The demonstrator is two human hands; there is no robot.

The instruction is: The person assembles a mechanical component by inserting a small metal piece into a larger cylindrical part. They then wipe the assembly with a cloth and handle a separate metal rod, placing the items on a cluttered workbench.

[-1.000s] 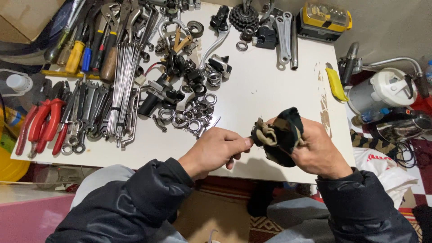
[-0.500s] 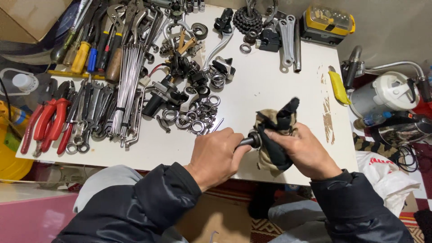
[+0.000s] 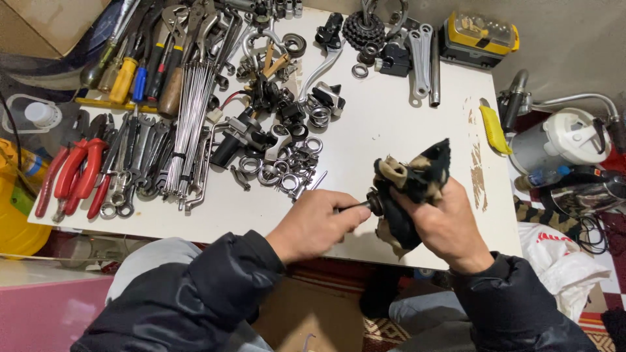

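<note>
Because a dirty black-and-tan rag (image 3: 412, 195) wraps it, most of the small metal part (image 3: 373, 203) stays hidden; only a round end and thin shaft show. Left hand (image 3: 317, 225) pinches the shaft, right hand (image 3: 442, 225) grips the rag around it, above the white desk (image 3: 385, 130) edge at 6 o'clock. Loose rings (image 3: 287, 169) lie at 10 o'clock, red pliers (image 3: 75, 173) at 9, a yellow case (image 3: 479, 36) at 1.
</note>
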